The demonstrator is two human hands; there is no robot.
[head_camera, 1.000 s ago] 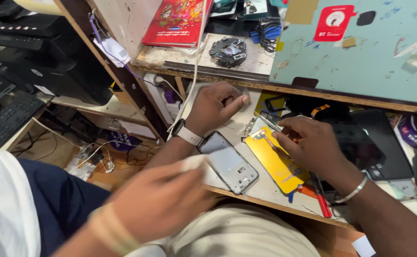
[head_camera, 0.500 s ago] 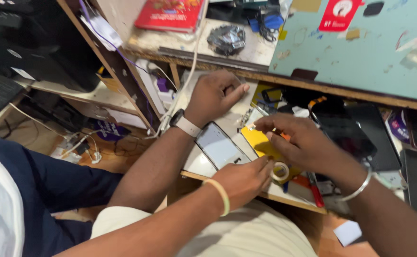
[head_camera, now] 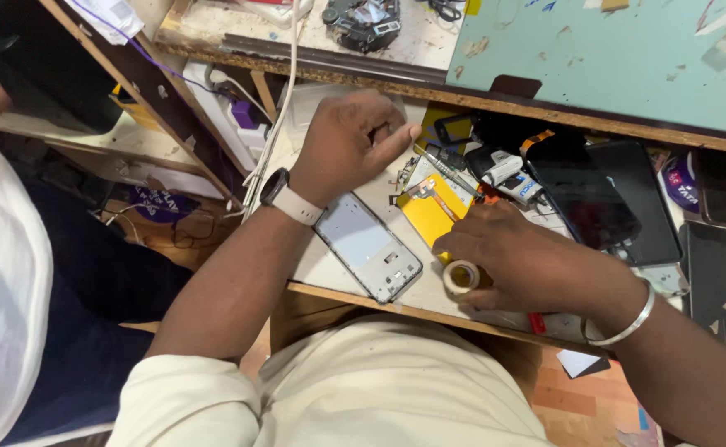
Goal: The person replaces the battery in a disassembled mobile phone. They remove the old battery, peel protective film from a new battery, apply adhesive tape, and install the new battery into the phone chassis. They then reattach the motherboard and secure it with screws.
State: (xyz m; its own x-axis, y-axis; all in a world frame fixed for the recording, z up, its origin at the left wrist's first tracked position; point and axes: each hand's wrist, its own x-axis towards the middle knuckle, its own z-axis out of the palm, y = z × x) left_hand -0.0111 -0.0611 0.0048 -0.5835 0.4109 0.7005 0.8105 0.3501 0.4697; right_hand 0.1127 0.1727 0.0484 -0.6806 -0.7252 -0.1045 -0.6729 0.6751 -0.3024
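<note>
L hand (head_camera: 350,145) loosely curled, gripping nothing, just above grey rectangular phone frame (head_camera: 369,247), long axis diagonal on wooden counter (head_camera: 338,291). R hand (head_camera: 516,261) pinches small clear tape roll (head_camera: 461,276), beside frame's lower end, nearer.

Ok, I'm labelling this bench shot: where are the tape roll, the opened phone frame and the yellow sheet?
tape roll (head_camera: 462,276), head view, on its ring.
opened phone frame (head_camera: 369,246), head view, middle of its inner plate.
yellow sheet (head_camera: 426,218), head view, on its bare centre.
</note>
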